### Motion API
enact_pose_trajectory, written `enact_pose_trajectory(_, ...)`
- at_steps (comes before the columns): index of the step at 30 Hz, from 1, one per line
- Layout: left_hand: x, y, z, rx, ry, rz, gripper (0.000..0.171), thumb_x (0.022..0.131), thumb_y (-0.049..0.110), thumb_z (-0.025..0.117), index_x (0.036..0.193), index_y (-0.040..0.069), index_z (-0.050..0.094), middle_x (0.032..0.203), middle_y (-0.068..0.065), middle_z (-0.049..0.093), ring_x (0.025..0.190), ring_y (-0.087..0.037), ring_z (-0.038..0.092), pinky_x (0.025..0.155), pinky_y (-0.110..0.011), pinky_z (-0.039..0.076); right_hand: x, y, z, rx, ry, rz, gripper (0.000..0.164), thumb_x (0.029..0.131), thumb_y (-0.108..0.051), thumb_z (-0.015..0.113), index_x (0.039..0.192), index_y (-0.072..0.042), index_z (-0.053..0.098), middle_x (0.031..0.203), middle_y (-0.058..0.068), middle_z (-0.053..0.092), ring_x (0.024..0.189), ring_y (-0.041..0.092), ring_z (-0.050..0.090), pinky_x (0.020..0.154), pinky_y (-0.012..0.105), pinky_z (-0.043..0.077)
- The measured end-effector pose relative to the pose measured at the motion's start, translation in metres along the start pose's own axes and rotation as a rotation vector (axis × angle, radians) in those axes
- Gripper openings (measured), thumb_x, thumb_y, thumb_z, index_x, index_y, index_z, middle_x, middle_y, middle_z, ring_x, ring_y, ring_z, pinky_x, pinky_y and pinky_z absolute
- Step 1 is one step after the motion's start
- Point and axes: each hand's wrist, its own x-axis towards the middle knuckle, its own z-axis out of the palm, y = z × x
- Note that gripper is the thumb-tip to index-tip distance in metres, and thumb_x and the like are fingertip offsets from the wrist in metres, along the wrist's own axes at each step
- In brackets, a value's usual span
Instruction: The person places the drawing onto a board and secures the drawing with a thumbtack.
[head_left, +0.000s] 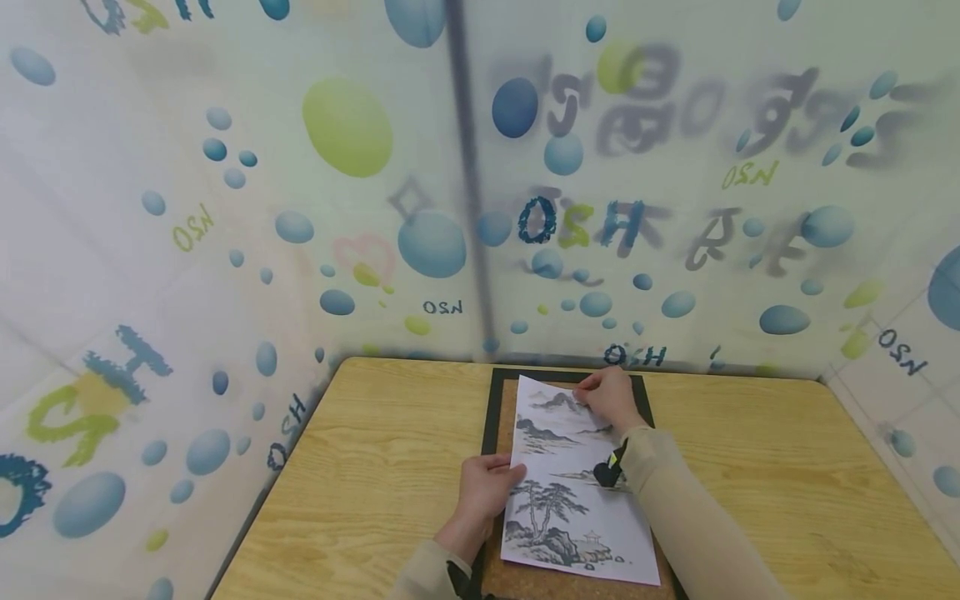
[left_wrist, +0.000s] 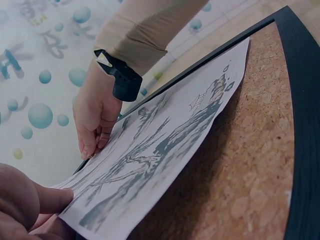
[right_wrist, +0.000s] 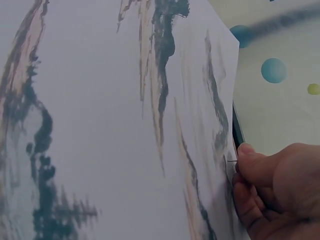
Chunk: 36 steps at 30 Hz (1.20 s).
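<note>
A white sheet of paper [head_left: 547, 457] printed with an ink landscape of mountains and pines lies over a black-framed cork board [head_left: 491, 577]. My left hand [head_left: 489, 492] pinches the sheet's left edge between thumb and fingers. In the left wrist view, the near edge of the paper stands raised off the cork, casting a shadow. My right hand [head_left: 611, 396] is at the sheet's upper right corner. The right wrist view shows its thumb and fingers pinching a thin pin [right_wrist: 232, 161], its needle pointing at the paper; the pin's head is hidden by the fingertips.
The board rests on a light wooden table [head_left: 390, 433]. Behind and at the sides hangs a pale curtain [head_left: 247, 317] printed with blue and green dots and letters. A black wrist device [head_left: 609, 471] sits on the right forearm.
</note>
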Motion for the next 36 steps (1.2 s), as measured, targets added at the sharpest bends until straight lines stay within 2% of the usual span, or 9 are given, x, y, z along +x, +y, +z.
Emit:
enact_pose_trajectory(10,0.0,-0.001,0.0,0.01,-0.001,-0.002,0.03,0.093,0.007,0.081,0.116,-0.009,0.073,0.093,-0.009,0.076,0.081,-0.02,0.073,0.07,-0.036,0.061,-0.005,0.002,0.006,0.024,0.068,-0.005,0.009,0.089,-0.01,0.086,0.087,-0.002,0.082,0.082,0.007,0.076,0.078,0.025,0.068,0.073,0.044,0.056)
enact_pose_trajectory(19,0.001,0.001,0.0,0.013,0.002,-0.017,0.03,0.093,0.006,0.081,0.117,-0.01,0.072,0.092,-0.01,0.076,0.082,-0.02,0.074,0.07,-0.036,0.061,-0.004,0.004,0.008,0.029,0.088,0.003,0.01,0.086,-0.01,0.089,0.083,-0.003,0.082,0.078,0.005,0.075,0.076,0.025,0.067,0.072,0.044,0.055)
enact_pose_trajectory(28,0.0,0.004,-0.001,0.003,-0.015,-0.019,0.031,0.094,0.006,0.08,0.118,-0.011,0.071,0.094,-0.01,0.076,0.083,-0.021,0.074,0.07,-0.036,0.062,-0.004,0.004,0.008,0.031,0.111,-0.001,0.012,0.081,-0.01,0.093,0.078,-0.005,0.083,0.074,0.003,0.074,0.079,0.027,0.069,0.079,0.05,0.057)
enact_pose_trajectory(31,0.0,0.004,-0.002,0.002,-0.017,-0.02,0.03,0.093,0.005,0.08,0.118,-0.011,0.071,0.093,-0.01,0.076,0.083,-0.02,0.074,0.07,-0.035,0.061,-0.004,0.007,0.007,0.029,0.09,-0.008,0.012,0.081,-0.011,0.093,0.079,-0.005,0.083,0.075,0.003,0.074,0.078,0.026,0.069,0.078,0.048,0.057)
enact_pose_trajectory(36,-0.001,0.003,-0.002,0.004,-0.014,-0.017,0.03,0.093,0.005,0.08,0.117,-0.011,0.071,0.093,-0.011,0.076,0.082,-0.02,0.074,0.07,-0.035,0.061,-0.002,0.012,0.002,0.021,0.001,-0.006,0.008,0.086,-0.011,0.09,0.085,-0.006,0.084,0.08,0.003,0.076,0.077,0.022,0.068,0.074,0.042,0.057)
